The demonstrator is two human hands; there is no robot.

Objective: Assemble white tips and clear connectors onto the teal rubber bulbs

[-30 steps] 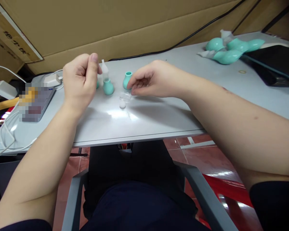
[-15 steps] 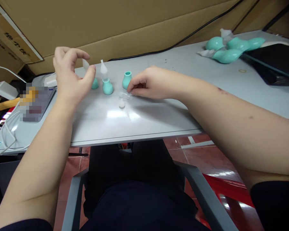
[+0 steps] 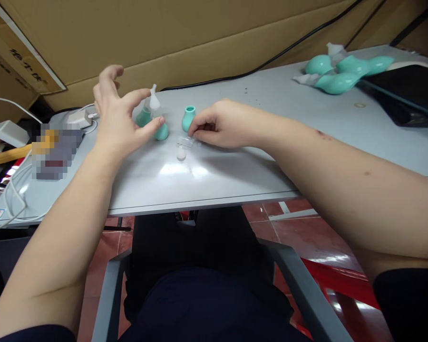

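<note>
My left hand (image 3: pixel 123 114) is open, its thumb and index finger spread around a teal bulb aspirator (image 3: pixel 161 131) without gripping it. That aspirator stands upright with a pointed white nozzle (image 3: pixel 154 100). A second teal bulb (image 3: pixel 143 117) stands just behind, partly hidden by my left fingers. My right hand (image 3: pixel 221 124) is closed, thumb and fingertips pinched at the end of a clear plastic piece (image 3: pixel 185 141) low on the table. Beside these fingers stands an open-necked teal bulb (image 3: pixel 189 118) with no nozzle on it. A small round white piece (image 3: pixel 181 153) lies in front.
Several teal bulbs with white tips (image 3: pixel 342 71) lie heaped at the back right, beside a black flat object (image 3: pixel 406 95). White chargers (image 3: pixel 80 118) and cables are at the left, near a blurred phone-like item (image 3: pixel 57 152). Cardboard (image 3: pixel 146 42) walls the back edge.
My left hand has shifted right, from the rear bulb to the aspirator with the nozzle, and its fingers have spread wider. My right hand has stayed in place.
</note>
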